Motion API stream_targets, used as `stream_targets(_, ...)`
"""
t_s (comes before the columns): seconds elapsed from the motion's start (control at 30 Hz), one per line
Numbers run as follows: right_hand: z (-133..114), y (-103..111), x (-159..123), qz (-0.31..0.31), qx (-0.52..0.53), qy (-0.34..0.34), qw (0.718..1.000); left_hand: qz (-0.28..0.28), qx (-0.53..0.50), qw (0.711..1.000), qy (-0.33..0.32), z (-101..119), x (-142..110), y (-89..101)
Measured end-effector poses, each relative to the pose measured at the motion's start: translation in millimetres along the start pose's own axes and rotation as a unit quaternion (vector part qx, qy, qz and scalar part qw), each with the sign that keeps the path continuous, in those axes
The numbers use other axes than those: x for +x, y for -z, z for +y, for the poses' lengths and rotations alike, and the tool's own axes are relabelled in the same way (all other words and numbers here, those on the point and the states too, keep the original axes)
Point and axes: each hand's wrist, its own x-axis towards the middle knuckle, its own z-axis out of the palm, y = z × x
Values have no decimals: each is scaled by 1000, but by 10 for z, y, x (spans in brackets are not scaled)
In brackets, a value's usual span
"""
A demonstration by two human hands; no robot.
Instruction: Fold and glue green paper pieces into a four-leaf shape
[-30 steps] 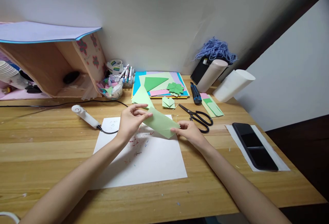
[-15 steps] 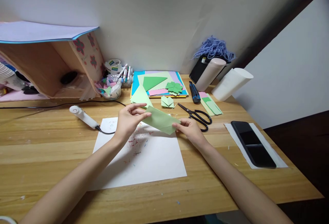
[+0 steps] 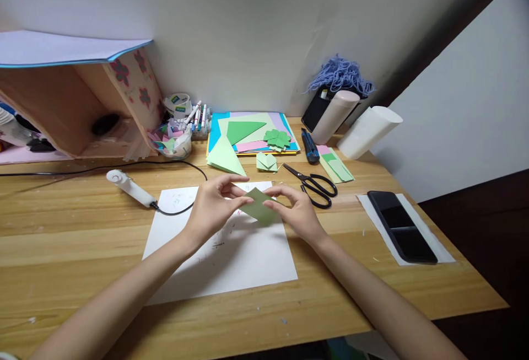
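Note:
Between my hands, above a white sheet (image 3: 256,263) with coloured marks, is a piece of light green paper (image 3: 259,208). My left hand (image 3: 217,200) pinches its left edge between thumb and fingers. At its right edge, my right hand (image 3: 295,211) grips it in the same way. The paper shows as a small tilted diamond, partly covered by my fingers. Just beyond lie a folded green paper heart (image 3: 266,162) and a pale green paper triangle (image 3: 225,156). Black-handled scissors (image 3: 316,186) rest right of the heart.
A stack of coloured paper (image 3: 212,138) holds a green paper clover (image 3: 277,139). Near it are a utility knife (image 3: 309,146), paper strips (image 3: 336,164) and white rolls (image 3: 370,131). A phone (image 3: 400,226) lies right; a white corded tool (image 3: 130,188) and a scrap tub (image 3: 177,146) stand left.
My hands have come closer together on the green paper. It was a long strip stretched between them and now shows as a smaller diamond. The view has shifted slightly.

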Motion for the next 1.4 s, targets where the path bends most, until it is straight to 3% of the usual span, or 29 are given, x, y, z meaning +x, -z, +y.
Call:
stream_targets(0.1,-208,-57,52,2,11,19,1000,3,23,999,-26,90,-72,-1)
stream_targets(0.33,-574,-128,272,37,106,29,993,127,16,988,-81,402,-113,205)
stream_targets(0.57,-829,-205,442,-35,80,60,994,155,60,976,-139,589,-217,430)
stream_targets(1.07,-908,-184,391,-12,70,63,996,185,95,960,-185,600,-268,430)
stream_targets(1.4,-912,-165,379,26,14,127,991,168,98,967,-166,648,-289,434)
